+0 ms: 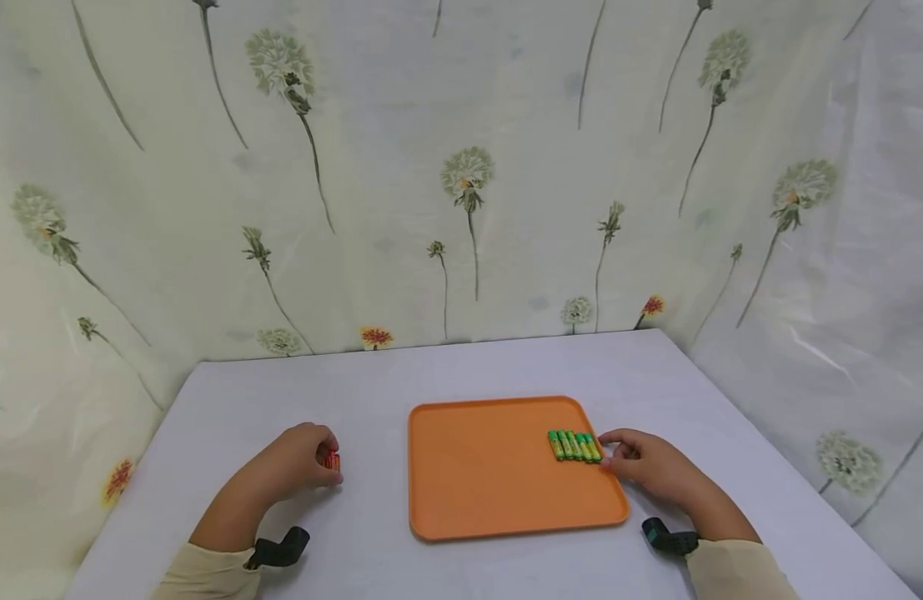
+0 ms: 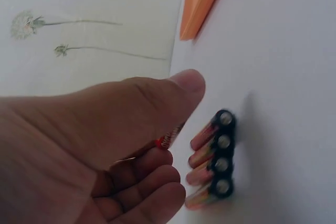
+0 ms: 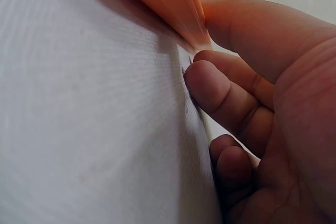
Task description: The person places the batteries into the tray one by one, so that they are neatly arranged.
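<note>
Head view: your left hand [image 1: 299, 461] is curling its fingers beside the red batteries [image 1: 332, 461] on the bench [image 1: 371, 375], corralling them; right hand [image 1: 649, 462], fingers bent, is nudging green batteries [image 1: 574, 445] on the tray [image 1: 476, 467], grasping nothing.

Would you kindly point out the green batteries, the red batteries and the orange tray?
green batteries [image 1: 574, 445], head view, middle of the row.
red batteries [image 2: 218, 153], left wrist view, dark end caps.
orange tray [image 1: 476, 467], head view, bare floor.

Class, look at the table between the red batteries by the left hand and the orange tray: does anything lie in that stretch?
Nothing visible does. The red batteries lie beside the left hand, and only bare white table shows between them and the near edge of the orange tray. The green batteries sit at the tray's far side.
</note>
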Tool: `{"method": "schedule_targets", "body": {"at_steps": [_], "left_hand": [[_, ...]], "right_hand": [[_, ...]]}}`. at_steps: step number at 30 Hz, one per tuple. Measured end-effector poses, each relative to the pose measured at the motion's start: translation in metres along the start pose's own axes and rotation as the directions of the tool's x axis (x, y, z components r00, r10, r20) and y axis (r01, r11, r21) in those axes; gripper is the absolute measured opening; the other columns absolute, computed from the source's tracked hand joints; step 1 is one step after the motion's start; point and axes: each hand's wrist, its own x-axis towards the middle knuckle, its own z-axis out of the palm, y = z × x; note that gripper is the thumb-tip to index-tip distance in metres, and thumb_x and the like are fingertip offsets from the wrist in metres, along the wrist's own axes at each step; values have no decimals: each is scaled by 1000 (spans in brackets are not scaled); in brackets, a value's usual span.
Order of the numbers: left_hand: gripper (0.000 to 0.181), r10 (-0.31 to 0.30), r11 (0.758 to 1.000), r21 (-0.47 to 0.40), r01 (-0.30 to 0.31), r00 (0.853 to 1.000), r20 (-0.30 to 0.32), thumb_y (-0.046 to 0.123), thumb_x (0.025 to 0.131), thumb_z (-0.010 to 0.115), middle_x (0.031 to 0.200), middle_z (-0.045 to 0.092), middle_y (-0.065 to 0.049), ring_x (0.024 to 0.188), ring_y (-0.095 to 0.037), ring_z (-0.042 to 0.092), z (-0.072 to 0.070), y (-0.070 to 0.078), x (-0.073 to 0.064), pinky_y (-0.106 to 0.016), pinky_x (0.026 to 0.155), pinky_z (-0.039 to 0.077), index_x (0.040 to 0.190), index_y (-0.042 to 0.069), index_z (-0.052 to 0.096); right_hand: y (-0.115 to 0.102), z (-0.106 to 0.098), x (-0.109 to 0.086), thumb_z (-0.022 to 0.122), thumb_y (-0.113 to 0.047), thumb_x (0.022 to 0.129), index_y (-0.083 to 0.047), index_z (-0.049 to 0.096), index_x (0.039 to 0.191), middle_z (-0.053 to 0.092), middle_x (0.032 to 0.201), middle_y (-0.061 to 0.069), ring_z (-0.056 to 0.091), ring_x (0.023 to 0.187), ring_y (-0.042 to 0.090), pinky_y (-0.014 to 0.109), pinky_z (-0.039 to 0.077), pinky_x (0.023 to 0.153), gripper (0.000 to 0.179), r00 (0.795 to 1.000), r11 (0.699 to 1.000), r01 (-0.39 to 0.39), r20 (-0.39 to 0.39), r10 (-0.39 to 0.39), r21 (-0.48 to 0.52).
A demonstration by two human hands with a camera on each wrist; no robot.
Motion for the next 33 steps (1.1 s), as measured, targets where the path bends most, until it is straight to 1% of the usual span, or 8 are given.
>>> {"method": "schedule_targets", "body": {"at_steps": [6, 9, 12, 17, 21, 26, 28, 33], "left_hand": [[41, -21, 1000, -4, 21, 1000, -6, 24, 80, 93, 92, 60, -2, 88, -18, 54, 7, 15, 8, -35, 76, 52, 108, 7, 69], [39, -17, 1000, -3, 17, 1000, -9, 26, 81, 92, 92, 60, -2, 87, -18, 55, 9, 23, 15, -35, 76, 52, 107, 9, 69], [36, 5, 1000, -1, -5, 1000, -9, 27, 82, 91, 93, 61, -3, 88, -18, 55, 10, 32, 21, -35, 77, 51, 105, 12, 68], [35, 53, 998, -31, -54, 999, -10, 29, 83, 91, 97, 63, -3, 91, -18, 56, 12, 49, 29, -34, 80, 52, 104, 14, 67], [35, 70, 995, -65, -70, 998, -1, 29, 83, 91, 97, 64, -5, 91, -18, 56, 16, 62, 34, -34, 78, 51, 105, 15, 67], [36, 83, 989, -120, -83, 997, -2, 27, 83, 91, 100, 64, -8, 91, -19, 55, 24, 75, 40, -34, 76, 51, 107, 12, 68], [36, 100, 986, -138, -99, 995, -4, 26, 83, 91, 100, 64, -9, 91, -19, 55, 28, 79, 42, -34, 76, 51, 108, 11, 68], [35, 136, 979, -152, -136, 991, -8, 26, 84, 90, 98, 63, -5, 91, -19, 57, 36, 90, 48, -34, 76, 51, 108, 11, 68]], "right_hand": [[-1, 1, -1, 78, -41, 93, -14, 66, 135, 60, 93, 2, 53, 79, 19, 29, 41, 66, 51, 1000, 1000, 17, -7, -17, -2], [-2, 2, -1, 79, -41, 93, -14, 66, 135, 60, 93, 2, 53, 80, 20, 30, 41, 66, 51, 1000, 1000, 15, -6, -15, 5], [-4, 1, -2, 78, -41, 93, -14, 66, 135, 60, 93, 2, 53, 80, 20, 30, 41, 66, 51, 1000, 1000, 24, -3, -24, 6], [-7, -2, -2, 79, -40, 93, -14, 66, 134, 60, 93, 2, 52, 79, 20, 30, 41, 65, 50, 1000, 1000, 30, -5, -30, 6], [-6, -3, -2, 78, -40, 93, -14, 66, 134, 60, 93, 3, 52, 78, 20, 30, 41, 64, 50, 1000, 1000, 24, -1, -24, 6], [-5, -3, -1, 78, -40, 94, -14, 66, 134, 60, 93, 2, 52, 79, 20, 30, 41, 64, 50, 1000, 1000, 30, -2, -30, 5], [-5, -2, -1, 78, -39, 94, -14, 66, 134, 60, 93, 3, 52, 78, 20, 29, 41, 64, 49, 1000, 1000, 29, 0, -29, 10], [-4, -2, -2, 78, -38, 94, -13, 66, 134, 60, 93, 3, 53, 78, 20, 29, 41, 64, 49, 1000, 1000, 23, 6, -23, 17]]}}
